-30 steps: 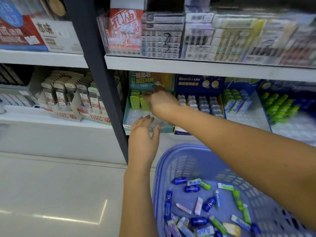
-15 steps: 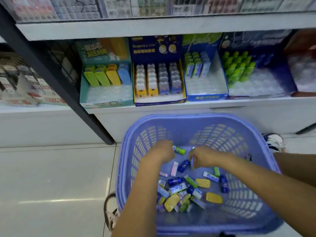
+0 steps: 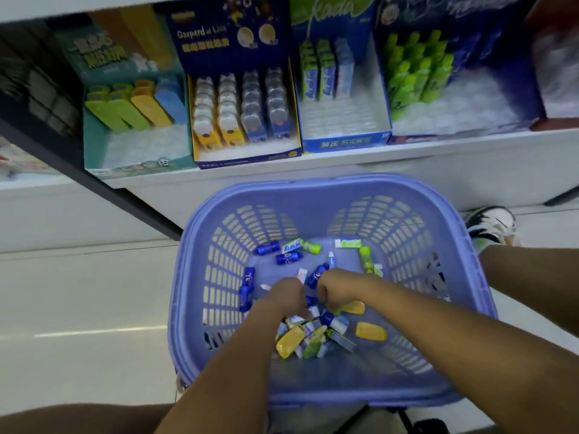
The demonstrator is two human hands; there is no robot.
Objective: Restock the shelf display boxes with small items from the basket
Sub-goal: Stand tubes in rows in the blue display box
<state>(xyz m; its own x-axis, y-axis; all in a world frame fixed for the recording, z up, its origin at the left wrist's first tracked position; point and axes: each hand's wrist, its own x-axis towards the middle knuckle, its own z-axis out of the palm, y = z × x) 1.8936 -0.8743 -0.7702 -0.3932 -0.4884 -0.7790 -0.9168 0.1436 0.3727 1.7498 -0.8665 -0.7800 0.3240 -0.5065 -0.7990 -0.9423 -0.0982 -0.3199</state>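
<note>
Room: shop aisle, pale floor (image 3: 78,292), white shelf (image 3: 407,151) across the upper frame.
Small items (image 3: 313,336): mixed heap, centre frame, on the basket (image 3: 313,186) bottom.
Left grip (image 3: 286,297): curled into the heap; hold cannot be told.
Right grip (image 3: 336,291): curled just beside; likewise.
Display boxes (image 3: 344,142): upper frame, fronts partly bare.
Risk: likely wrong sort grabbed from jumbled colours; loose pinch, dropped piece.

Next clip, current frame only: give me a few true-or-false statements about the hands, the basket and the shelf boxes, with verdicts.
1. The left hand and the right hand are both down inside the purple basket. True.
2. The teal display box holds only blue items. False: it holds green, yellow and blue ones.
3. The basket stands on the shelf. False: it is below the shelf, in front of it.
4. A yellow item lies in the basket. True.
</note>
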